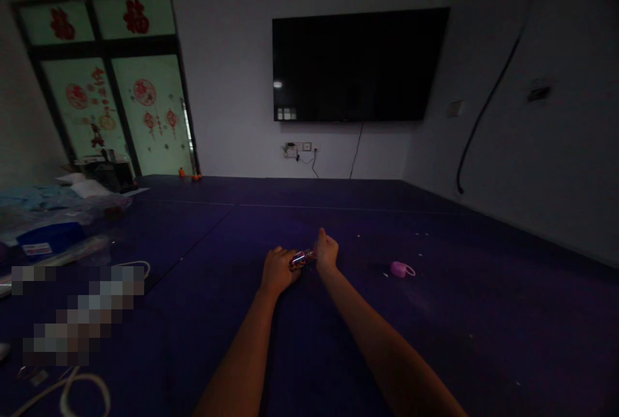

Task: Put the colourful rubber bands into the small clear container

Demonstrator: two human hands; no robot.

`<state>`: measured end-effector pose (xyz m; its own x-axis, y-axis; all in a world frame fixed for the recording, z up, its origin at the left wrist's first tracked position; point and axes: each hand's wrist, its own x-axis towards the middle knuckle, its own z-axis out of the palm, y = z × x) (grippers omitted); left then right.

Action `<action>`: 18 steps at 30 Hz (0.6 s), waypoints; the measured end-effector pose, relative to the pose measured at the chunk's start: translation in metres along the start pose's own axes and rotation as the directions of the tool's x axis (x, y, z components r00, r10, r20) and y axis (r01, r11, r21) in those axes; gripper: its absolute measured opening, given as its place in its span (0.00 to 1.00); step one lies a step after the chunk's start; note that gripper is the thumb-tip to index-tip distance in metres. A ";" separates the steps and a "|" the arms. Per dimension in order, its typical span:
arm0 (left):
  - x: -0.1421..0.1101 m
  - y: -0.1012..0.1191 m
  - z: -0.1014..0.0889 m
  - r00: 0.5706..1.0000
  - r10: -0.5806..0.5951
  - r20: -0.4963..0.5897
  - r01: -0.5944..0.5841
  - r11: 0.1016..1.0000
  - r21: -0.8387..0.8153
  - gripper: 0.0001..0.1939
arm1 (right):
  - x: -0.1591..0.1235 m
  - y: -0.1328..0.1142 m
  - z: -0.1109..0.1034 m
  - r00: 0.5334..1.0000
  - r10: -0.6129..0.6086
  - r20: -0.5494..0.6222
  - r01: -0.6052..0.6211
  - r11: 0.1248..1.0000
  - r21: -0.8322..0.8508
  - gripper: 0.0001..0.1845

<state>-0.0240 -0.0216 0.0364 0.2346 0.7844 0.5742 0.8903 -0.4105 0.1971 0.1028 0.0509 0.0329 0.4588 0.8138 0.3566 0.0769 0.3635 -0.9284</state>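
A small, shiny, multicoloured bottle-like cylinder (302, 260) lies sideways between my two hands, just above the dark blue table. My left hand (279, 271) is closed around its left end. At the other end, where some pink shows, my right hand (327, 251) is closed with the thumb pointing up. The right fingers are mostly hidden behind that hand. To the right, a pink cap with a loop (399, 269) lies on the table, apart from both hands.
The wide dark blue table (217, 339) reaches the wall. At left are plastic bags (58, 211), a blue box (51, 240), a pixelated patch and a white cable (87, 378). A black cable (488, 98) hangs at right; a television (360, 66) is on the wall.
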 end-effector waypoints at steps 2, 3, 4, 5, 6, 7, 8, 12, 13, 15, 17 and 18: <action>0.000 0.000 0.000 1.000 0.010 0.005 -0.010 1.000 -0.005 0.19 | -0.002 -0.003 0.001 1.000 0.004 -0.013 -0.003 0.998 0.061 0.26; -0.001 0.000 0.001 1.000 0.010 0.004 -0.010 1.000 -0.008 0.19 | -0.003 -0.004 0.002 1.000 0.003 -0.016 -0.001 0.997 0.083 0.26; -0.001 0.000 0.001 1.000 0.008 0.001 -0.008 1.000 -0.010 0.19 | -0.004 -0.006 0.002 1.000 0.001 -0.017 0.001 0.995 0.098 0.26; -0.001 -0.001 0.001 1.000 0.004 -0.005 -0.004 1.000 -0.012 0.19 | -0.005 -0.007 0.001 1.000 -0.001 -0.015 0.003 0.994 0.108 0.26; 0.000 -0.001 0.001 1.000 -0.001 -0.012 0.000 1.000 -0.014 0.19 | -0.006 -0.008 0.001 1.000 -0.005 -0.013 0.006 0.993 0.117 0.26; 0.000 -0.001 0.001 1.000 -0.006 -0.019 0.005 1.000 -0.018 0.19 | -0.008 -0.010 0.001 1.000 -0.008 -0.012 0.009 0.992 0.126 0.26; 0.000 -0.001 0.001 1.000 -0.012 -0.027 0.011 1.000 -0.021 0.19 | -0.009 -0.011 0.001 1.000 -0.011 -0.010 0.012 0.991 0.137 0.26; 0.000 0.000 0.001 0.998 -0.033 -0.050 0.032 0.999 -0.017 0.20 | -0.013 -0.016 0.003 1.000 0.006 -0.007 -0.005 0.977 0.211 0.24; 0.000 0.000 0.001 0.998 -0.034 -0.054 0.034 0.999 -0.013 0.20 | -0.014 -0.017 0.004 0.999 0.033 -0.001 -0.032 0.967 0.252 0.23; 0.000 0.000 0.001 0.997 -0.033 -0.066 0.032 0.999 -0.012 0.19 | -0.015 -0.019 0.007 0.994 0.110 0.020 -0.110 0.929 0.354 0.20; 0.000 0.000 0.000 0.997 -0.032 -0.076 0.030 0.999 -0.019 0.19 | -0.016 -0.020 0.010 0.983 0.181 0.040 -0.180 0.882 0.436 0.18; 0.000 0.000 0.000 0.996 -0.032 -0.079 0.031 0.999 -0.024 0.18 | -0.016 -0.020 0.012 0.978 0.204 0.046 -0.202 0.864 0.461 0.16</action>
<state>-0.0242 -0.0215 0.0363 0.1741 0.7582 0.6284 0.8873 -0.3976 0.2339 0.0837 0.0360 0.0473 0.4240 0.8907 0.1637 -0.4343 0.3586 -0.8263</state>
